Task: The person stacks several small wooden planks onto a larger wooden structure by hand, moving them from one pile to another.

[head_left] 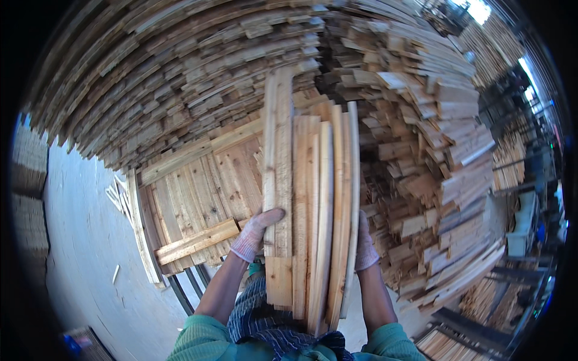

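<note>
Stacked planks [198,78] fill the bkgd on my feed. I've got a bundle of boards [313,222] at ctr, in front of the torso, squeezed from both sides: gloved L hand [256,233] lays its thumb on the leftmost board, gloved R hand [365,243] presses the opp. side, fingers mostly hidden. Forearms [220,292] angle up from below, well apart. Slatted wood panel [208,186] sits L of the bundle. Far R, pale bin [516,245], contents too small to tell.

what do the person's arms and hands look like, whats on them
The left hand and right hand wear pale, pinkish-white gloves. Green sleeves stop around the elbows, leaving the forearms bare.
</note>
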Action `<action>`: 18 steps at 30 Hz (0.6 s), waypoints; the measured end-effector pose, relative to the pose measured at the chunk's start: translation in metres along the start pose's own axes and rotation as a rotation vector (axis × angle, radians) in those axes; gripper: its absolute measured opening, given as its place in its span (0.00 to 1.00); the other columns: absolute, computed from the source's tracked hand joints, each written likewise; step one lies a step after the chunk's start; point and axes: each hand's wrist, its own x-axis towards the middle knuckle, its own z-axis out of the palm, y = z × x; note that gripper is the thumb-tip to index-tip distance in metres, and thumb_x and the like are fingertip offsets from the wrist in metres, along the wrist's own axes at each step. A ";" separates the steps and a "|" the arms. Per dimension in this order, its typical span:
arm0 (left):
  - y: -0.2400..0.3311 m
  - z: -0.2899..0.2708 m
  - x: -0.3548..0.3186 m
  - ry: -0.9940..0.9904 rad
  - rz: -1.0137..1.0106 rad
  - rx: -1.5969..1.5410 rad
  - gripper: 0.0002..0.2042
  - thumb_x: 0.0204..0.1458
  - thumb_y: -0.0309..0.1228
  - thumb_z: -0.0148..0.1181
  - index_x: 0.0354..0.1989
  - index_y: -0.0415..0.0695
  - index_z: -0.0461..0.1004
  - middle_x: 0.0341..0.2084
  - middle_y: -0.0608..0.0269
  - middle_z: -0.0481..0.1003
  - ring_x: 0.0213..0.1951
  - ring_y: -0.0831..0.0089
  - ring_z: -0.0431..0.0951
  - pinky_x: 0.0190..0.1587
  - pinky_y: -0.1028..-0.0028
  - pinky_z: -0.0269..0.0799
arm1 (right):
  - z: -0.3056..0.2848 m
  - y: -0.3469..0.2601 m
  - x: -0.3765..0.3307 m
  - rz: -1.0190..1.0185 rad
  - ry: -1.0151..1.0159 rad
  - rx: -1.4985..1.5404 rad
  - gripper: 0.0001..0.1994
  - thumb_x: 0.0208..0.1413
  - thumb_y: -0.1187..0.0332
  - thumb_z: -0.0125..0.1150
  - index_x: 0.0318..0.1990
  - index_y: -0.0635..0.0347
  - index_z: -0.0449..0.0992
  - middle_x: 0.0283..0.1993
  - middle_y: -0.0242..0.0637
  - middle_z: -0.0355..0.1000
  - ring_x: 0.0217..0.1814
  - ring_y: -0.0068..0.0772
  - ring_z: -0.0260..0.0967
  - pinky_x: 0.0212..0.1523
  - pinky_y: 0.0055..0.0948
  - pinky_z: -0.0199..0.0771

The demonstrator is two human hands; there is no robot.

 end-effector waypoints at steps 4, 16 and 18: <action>0.021 -0.021 0.012 0.219 0.011 -0.113 0.31 0.49 0.37 0.70 0.64 0.47 0.70 0.57 0.50 0.73 0.57 0.60 0.75 0.59 0.66 0.73 | 0.037 -0.029 0.081 -0.403 -0.414 -0.723 0.29 0.73 0.55 0.35 0.77 0.57 0.50 0.79 0.42 0.48 0.82 0.41 0.42 0.79 0.36 0.44; 0.020 -0.028 0.014 0.537 0.262 -0.058 0.49 0.46 0.15 0.62 0.77 0.43 0.42 0.62 0.52 0.67 0.57 0.65 0.71 0.59 0.70 0.71 | 0.140 -0.029 0.223 -0.130 -0.098 -1.576 0.61 0.43 0.39 0.73 0.78 0.51 0.40 0.70 0.69 0.52 0.73 0.68 0.54 0.72 0.50 0.59; -0.005 -0.075 -0.024 0.521 0.373 -0.067 0.48 0.44 0.16 0.63 0.76 0.43 0.44 0.59 0.51 0.69 0.53 0.64 0.75 0.55 0.69 0.74 | 0.135 -0.027 0.223 -0.216 -0.115 -1.489 0.58 0.46 0.43 0.73 0.77 0.56 0.43 0.65 0.74 0.56 0.70 0.67 0.57 0.69 0.49 0.62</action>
